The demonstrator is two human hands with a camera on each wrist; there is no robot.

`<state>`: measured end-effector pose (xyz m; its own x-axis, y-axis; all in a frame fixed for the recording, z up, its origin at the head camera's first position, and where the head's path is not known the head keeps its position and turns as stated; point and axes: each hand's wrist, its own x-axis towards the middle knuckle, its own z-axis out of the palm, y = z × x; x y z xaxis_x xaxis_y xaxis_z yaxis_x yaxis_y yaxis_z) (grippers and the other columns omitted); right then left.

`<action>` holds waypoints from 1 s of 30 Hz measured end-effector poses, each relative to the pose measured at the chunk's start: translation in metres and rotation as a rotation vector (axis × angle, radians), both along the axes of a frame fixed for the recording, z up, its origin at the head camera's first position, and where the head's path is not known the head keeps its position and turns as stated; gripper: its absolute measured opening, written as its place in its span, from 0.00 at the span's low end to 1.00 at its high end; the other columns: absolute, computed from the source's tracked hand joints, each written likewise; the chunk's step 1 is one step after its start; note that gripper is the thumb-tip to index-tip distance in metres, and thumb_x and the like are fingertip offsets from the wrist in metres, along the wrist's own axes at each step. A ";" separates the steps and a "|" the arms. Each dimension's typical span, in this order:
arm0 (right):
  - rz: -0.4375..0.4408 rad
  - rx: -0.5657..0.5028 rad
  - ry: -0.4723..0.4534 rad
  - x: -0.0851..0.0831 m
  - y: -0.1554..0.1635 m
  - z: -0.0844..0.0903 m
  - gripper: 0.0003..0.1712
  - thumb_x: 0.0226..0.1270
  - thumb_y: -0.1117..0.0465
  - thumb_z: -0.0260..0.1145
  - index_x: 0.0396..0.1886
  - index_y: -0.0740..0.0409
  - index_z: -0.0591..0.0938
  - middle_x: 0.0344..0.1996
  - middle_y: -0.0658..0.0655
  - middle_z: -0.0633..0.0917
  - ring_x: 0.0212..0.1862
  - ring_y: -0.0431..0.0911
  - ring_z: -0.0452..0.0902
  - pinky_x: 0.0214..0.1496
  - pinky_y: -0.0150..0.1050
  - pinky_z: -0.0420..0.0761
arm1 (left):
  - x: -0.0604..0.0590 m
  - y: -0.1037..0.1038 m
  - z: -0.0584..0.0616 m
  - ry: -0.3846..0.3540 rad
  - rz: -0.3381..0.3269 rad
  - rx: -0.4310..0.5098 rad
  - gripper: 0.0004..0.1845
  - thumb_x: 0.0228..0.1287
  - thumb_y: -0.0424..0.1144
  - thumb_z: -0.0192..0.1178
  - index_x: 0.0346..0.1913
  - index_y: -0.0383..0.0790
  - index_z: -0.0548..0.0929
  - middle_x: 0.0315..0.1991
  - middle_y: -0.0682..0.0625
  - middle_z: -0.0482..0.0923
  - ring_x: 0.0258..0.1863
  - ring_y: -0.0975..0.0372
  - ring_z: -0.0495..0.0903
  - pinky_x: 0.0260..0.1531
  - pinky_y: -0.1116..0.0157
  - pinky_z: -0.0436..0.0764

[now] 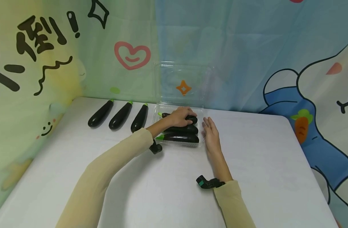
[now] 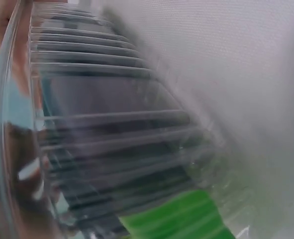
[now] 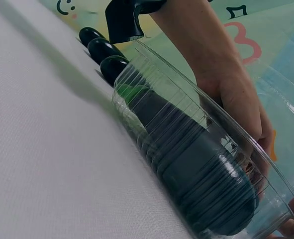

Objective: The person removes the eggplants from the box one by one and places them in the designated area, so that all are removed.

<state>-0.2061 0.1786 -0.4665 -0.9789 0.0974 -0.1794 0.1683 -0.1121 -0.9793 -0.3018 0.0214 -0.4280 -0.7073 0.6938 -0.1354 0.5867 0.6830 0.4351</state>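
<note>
A clear plastic box [image 1: 178, 144] with its lid [image 1: 181, 66] raised holds three dark eggplants lying crosswise. My left hand [image 1: 179, 117] reaches over the box and grips the farthest eggplant [image 1: 193, 119]; part of it is hidden under the hand. Closer in lie the middle eggplant [image 1: 181, 129] and the nearest eggplant [image 1: 181, 137], its green stem end to the left. My right hand [image 1: 212, 134] is upright at the box's right side, fingers straight. Through the ribbed wall in the right wrist view, the nearest eggplant [image 3: 201, 154] shows, with the left hand [image 3: 241, 107] behind it.
Left of the box, three more eggplants [image 1: 98, 114], [image 1: 121, 116], [image 1: 139, 117] lie in a row on the white table [image 1: 168, 190]. A printed curtain [image 1: 236, 57] hangs right behind the table's back edge. Black wrist cameras [image 1: 208, 182] sit on both wrists.
</note>
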 end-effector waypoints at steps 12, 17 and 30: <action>-0.009 0.000 0.003 0.000 0.000 0.002 0.33 0.79 0.60 0.41 0.79 0.57 0.45 0.77 0.53 0.57 0.78 0.46 0.52 0.76 0.45 0.57 | 0.001 -0.004 -0.005 0.017 0.021 0.044 0.22 0.71 0.41 0.56 0.66 0.47 0.75 0.65 0.48 0.75 0.67 0.54 0.70 0.66 0.52 0.69; -0.004 0.015 -0.004 0.002 0.000 0.001 0.33 0.79 0.59 0.41 0.79 0.55 0.45 0.77 0.52 0.57 0.77 0.45 0.52 0.77 0.44 0.57 | 0.003 -0.007 -0.006 0.089 -0.006 0.049 0.21 0.70 0.40 0.57 0.65 0.47 0.76 0.63 0.49 0.77 0.65 0.56 0.73 0.66 0.56 0.70; 0.008 0.017 0.003 0.005 -0.001 0.008 0.33 0.80 0.58 0.42 0.79 0.57 0.44 0.77 0.53 0.56 0.78 0.47 0.51 0.78 0.45 0.53 | 0.020 -0.014 0.035 0.122 -0.056 0.224 0.22 0.71 0.39 0.56 0.66 0.47 0.74 0.62 0.49 0.76 0.57 0.58 0.78 0.57 0.60 0.76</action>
